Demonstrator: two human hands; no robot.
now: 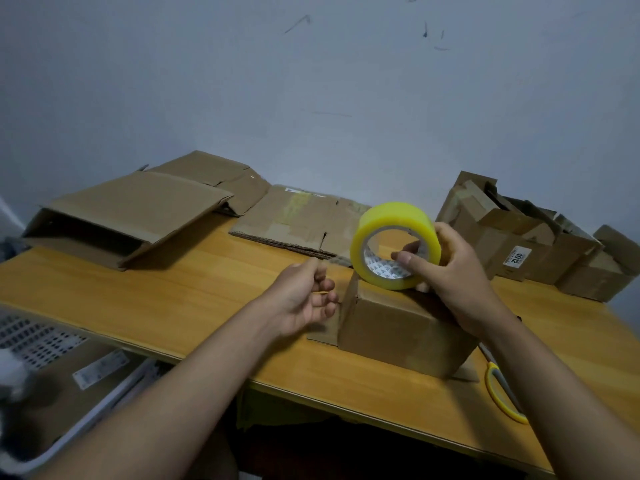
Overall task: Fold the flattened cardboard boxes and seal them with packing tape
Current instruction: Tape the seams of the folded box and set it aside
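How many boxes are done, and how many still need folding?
Done: several folded boxes sit at the right, though I can't tell if they're taped. In hand: one box is folded; the right hand holds the tape roll on it, the left hand seemingly pulling the end. Left: flat boxes at the back.

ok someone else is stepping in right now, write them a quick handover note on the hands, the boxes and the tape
Right hand grips the yellow tape roll, held on top of the folded box at the table's near edge.
Left hand pinches what looks like the tape's free end, left of the box.
Done: this box is folded up; more assembled boxes sit far right.
Left: tape this box's seam, cut with the scissors by the right forearm, then fold the flattened boxes at the back and the half-open box far left.
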